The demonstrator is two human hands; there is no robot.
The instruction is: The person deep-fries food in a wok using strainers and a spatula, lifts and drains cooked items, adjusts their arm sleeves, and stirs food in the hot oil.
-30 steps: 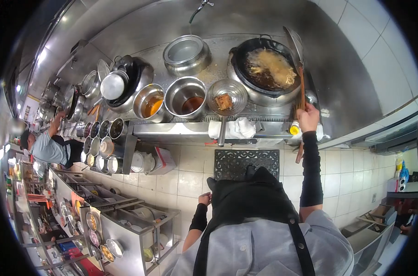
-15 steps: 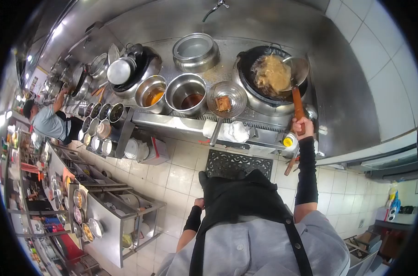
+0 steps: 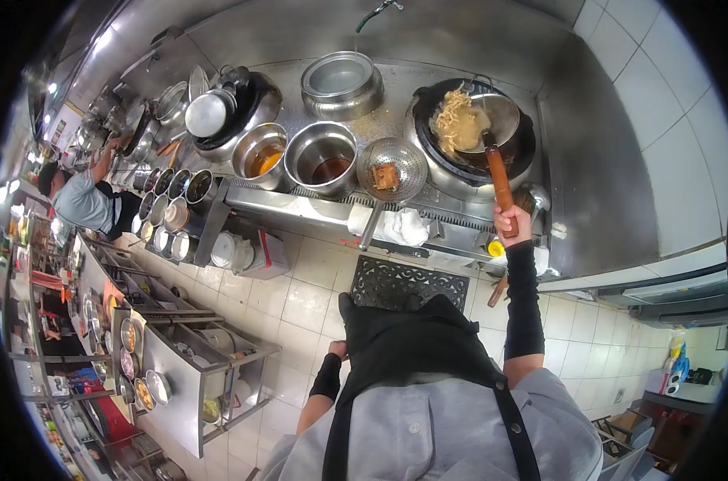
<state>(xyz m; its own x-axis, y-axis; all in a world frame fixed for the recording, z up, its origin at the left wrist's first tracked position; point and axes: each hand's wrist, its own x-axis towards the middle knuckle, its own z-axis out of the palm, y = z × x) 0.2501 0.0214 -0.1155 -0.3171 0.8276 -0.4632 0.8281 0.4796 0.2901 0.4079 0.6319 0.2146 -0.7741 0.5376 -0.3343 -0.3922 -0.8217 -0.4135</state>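
Observation:
My right hand [image 3: 513,223] is closed around the thick wooden handle of a wok [image 3: 500,120] at the right burner. The wok's shiny inner side shows, tilted. Pale shredded food in yellowish liquid [image 3: 460,127] spreads across its left part, over the black burner rim [image 3: 522,156]. My left hand [image 3: 338,349] hangs low beside the black apron [image 3: 404,337], fingers curled; whether anything is in them is hidden. A perforated skimmer [image 3: 408,164] with a brown fried piece [image 3: 385,176] rests left of the burner.
Steel pots [image 3: 321,152] with liquid stand left of the skimmer, and a lidded pot [image 3: 341,80] behind them. White cloths [image 3: 404,228] lie on the stove's front ledge. Another person [image 3: 91,196] works at far left. A steel shelf unit [image 3: 219,377] stands behind left.
The pale food has shifted left and now spreads in strands toward the back. The wok's shiny bowl shows more, and my right hand with its handle has moved slightly left.

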